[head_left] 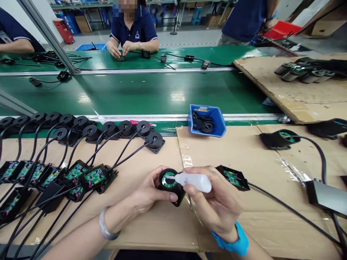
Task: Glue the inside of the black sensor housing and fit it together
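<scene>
My left hand (151, 191) is closed around a black round housing (177, 196) with a square flange. A green ring-shaped circuit board (168, 179) shows inside its opening. In my right hand (217, 202) is a white squeeze bottle (199, 182), lying almost level and pointing left. Its thin nozzle (173, 177) reaches over the board; whether the tip touches it I cannot tell. Just behind my right hand lies an open black box with a green circuit board (233, 177), joined to a black cable (282, 202).
Several black housings (110, 129) with cables stand in rows at the left, wired to open boxes of circuit boards (93, 177). A blue bin (221, 126) holds black rings. Beyond the green conveyor (130, 90) a co-worker (132, 29) handles a small part. Another housing (280, 139) stands at right.
</scene>
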{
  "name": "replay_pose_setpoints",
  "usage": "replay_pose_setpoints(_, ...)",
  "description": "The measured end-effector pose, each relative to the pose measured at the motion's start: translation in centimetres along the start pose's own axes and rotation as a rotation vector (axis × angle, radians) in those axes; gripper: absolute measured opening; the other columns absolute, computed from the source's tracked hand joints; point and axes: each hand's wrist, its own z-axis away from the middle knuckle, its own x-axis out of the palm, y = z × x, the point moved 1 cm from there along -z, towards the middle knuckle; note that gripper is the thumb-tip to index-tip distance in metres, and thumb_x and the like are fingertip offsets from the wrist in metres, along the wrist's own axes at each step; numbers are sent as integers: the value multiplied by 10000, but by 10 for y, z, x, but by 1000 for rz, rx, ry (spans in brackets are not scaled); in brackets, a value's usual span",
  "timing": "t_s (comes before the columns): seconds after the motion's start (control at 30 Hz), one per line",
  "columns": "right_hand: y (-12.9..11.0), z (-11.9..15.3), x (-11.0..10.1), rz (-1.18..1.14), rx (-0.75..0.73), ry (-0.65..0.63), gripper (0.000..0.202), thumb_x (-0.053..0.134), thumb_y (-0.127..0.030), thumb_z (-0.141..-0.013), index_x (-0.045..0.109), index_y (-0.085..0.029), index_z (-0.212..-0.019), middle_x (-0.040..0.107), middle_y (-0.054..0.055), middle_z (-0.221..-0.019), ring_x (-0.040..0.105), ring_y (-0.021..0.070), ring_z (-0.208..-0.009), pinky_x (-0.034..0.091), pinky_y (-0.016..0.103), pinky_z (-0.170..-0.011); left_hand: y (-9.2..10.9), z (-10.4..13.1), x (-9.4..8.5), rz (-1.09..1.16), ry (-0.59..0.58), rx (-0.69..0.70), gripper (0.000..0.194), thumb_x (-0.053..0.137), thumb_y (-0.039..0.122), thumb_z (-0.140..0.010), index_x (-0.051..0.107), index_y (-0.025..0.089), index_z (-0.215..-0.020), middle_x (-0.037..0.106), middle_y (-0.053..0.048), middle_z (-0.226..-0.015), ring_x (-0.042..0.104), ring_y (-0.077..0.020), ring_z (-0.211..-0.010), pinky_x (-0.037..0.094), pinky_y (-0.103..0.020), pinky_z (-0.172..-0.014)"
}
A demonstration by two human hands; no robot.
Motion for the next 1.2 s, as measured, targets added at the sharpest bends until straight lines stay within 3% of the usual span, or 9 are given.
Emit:
replay_pose_setpoints(0.57, 0, 0, 7, 79, -72, -31, 162, 649, -193, -881, 628, -212, -1040, 685, 21, -787, 622, 150, -641, 508, 270, -541, -4, -1, 0, 83, -38, -41, 506, 933, 91, -472, 625, 171, -865, 601, 33, -778, 546, -109, -739, 431, -206, -655)
replay_pose_setpoints(0.77, 1, 5, 5, -69, 56, -29, 108, 653, -241, -893, 658, -212, -997, 685, 6, -792, 600, 123, -645, 502, 244, -547, -2, -2, 0, 25, -12, -21, 543, 935, 100, -445, 626, 169, -888, 607, 28, -786, 546, -123, -751, 427, -209, -637)
replay_pose_setpoints(0.83, 8, 8, 1, -127, 143, 42, 125, 668, -246, -889, 681, -224, -1011, 685, 14, -811, 612, 136, -662, 505, 261, -547, 0, -2, -2, -11, 3, -23, 581, 950, 133, -439, 623, 173, -918, 627, 21, -823, 567, -141, -795, 442, -230, -691)
replay_pose_setpoints(1.0, 32, 0, -16, -321, 316, 324, 169, 706, -241, -871, 695, -238, -1040, 694, 52, -986, 666, 155, -679, 540, 286, -513, 6, -3, -12, -338, 34, 151, 584, 928, 200, -531, 593, 178, -1008, 647, -27, -1010, 600, -197, -969, 456, -294, -860)
replay_pose_setpoints(1.1, 48, -18, -20, -366, 400, 317, 215, 767, -286, -816, 656, -230, -992, 681, 30, -974, 677, 135, -664, 611, 302, -609, 11, -5, -19, -660, 87, 348, 542, 894, 230, -607, 593, 183, -1056, 642, -66, -1090, 607, -242, -1037, 464, -358, -925)
replay_pose_setpoints(1.2, 68, -40, -9, -419, 466, 264, 355, 827, -337, -726, 569, -230, -946, 663, 1, -907, 724, 184, -806, 628, 374, -776, 17, -7, -23, -975, 169, 481, 544, 914, 235, -605, 613, 208, -1058, 649, -76, -1142, 597, -281, -1092, 461, -429, -973)
